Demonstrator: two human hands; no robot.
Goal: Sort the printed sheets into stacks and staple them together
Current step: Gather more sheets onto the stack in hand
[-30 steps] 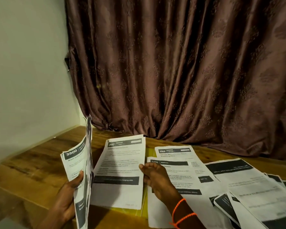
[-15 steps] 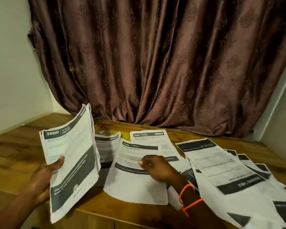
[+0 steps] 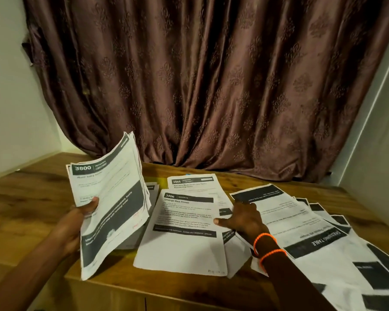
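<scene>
While the left hand (image 3: 75, 223) grips a thick bundle of printed sheets (image 3: 112, 205) at its left edge, thumb pressed on the front page, the bundle stands tilted up off the wooden table (image 3: 32, 194); its top page carries a dark header reading "3800" with "Wash baby bottle" partly legible below, and a dark band of white text lower down that is too blurred to read. Just right of it, the right hand (image 3: 243, 217) rests flat with relaxed, spread fingers on overlapping papers lying on the table, 2 orange bands (image 3: 267, 246) around its wrist. Under its thumb lies a sheet headed "3406" and "Change Bed Sheets" (image 3: 184, 225). To the right, a fanned row of sheets (image 3: 312, 232) lies turned the other way, one showing "DRESSING TABLE" upside down in a black bar. Farther back, partly covered, a sheet headed "3565" (image 3: 192, 182) begins "Retrieve Medication", the rest unclear. Behind the table hangs a brown patterned curtain (image 3: 211, 86).
</scene>
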